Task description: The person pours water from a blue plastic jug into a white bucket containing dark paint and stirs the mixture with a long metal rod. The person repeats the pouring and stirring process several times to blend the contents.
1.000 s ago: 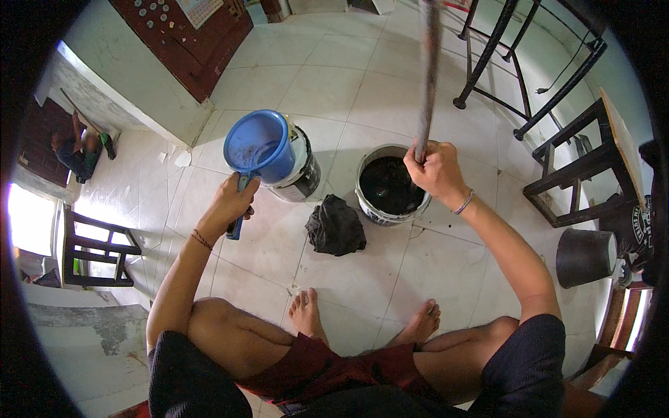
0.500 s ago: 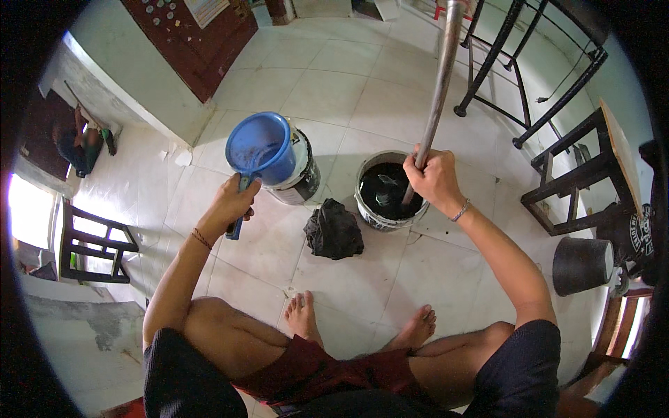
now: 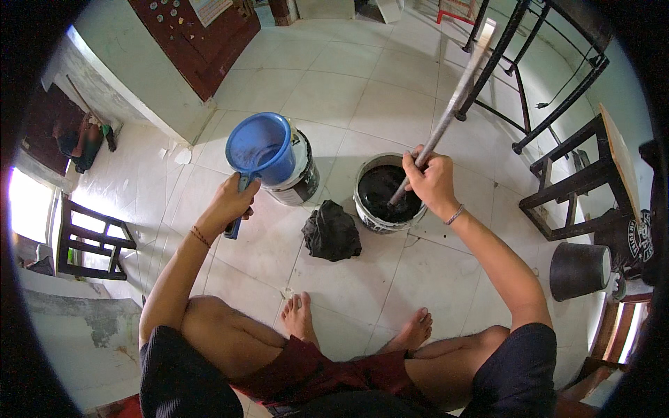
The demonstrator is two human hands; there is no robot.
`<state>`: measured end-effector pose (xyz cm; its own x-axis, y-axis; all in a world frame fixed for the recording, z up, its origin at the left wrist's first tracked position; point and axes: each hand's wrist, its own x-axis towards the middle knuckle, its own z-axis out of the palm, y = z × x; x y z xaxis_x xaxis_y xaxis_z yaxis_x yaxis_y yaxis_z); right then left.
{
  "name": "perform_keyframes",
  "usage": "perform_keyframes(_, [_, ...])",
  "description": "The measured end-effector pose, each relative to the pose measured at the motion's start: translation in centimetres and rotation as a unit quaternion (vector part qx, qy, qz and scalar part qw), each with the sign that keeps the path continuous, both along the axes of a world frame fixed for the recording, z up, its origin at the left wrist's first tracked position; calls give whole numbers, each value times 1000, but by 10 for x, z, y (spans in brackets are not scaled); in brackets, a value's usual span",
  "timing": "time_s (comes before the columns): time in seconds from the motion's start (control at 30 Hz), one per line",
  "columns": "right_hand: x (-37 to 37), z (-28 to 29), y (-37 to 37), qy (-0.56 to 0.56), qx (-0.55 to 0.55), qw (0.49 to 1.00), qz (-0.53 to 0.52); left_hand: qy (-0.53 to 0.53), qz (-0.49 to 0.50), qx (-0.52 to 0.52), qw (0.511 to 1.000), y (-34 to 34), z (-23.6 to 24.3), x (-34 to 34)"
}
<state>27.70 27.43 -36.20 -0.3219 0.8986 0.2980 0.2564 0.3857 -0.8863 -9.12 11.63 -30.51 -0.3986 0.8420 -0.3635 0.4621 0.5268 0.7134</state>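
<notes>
My left hand is closed round the handle of a blue plastic dipper, held at the top of a white, dark-labelled bucket. My right hand grips a long metal pipe slanting down into an open bucket of black liquid, where its lower end disappears. Between and in front of the two buckets sits a crumpled black bag or cloth on the tiled floor, just beyond my bare feet.
Black metal frames and a dark wooden frame with a board stand at the right, above a black bucket. A wall corner and brown door are upper left; another person and a dark stool are far left.
The pipe's top has swung right and its lower end has shifted left in the liquid, with my right hand slightly farther left. My left hand and the dipper are nearly unmoved.
</notes>
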Motion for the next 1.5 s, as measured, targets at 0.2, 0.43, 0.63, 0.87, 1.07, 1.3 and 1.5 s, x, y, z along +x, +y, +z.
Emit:
perform_keyframes(0.2, [12,6,8,-85,240,966,-33,-9,-1,-4,1000,0,0,0])
perform_keyframes(0.43, [0,7,-5,-42,83,996,-3,-4,5,2,1000,1,-2,-3])
perform_keyframes(0.63, [5,8,4,-88,280,955,-37,-8,13,5,1000,-1,0,0])
perform_keyframes(0.87, [6,6,4,-106,211,972,7,-18,27,-19,999,0,3,-3])
perform_keyframes(1.07, [8,5,3,-53,152,987,2,-20,24,-4,999,2,3,4])
perform_keyframes(1.3, [8,4,7,-113,253,961,5,-34,23,2,999,1,-2,2])
perform_keyframes(1.5, [10,5,4,-19,107,994,-14,-32,18,-1,999,1,0,3])
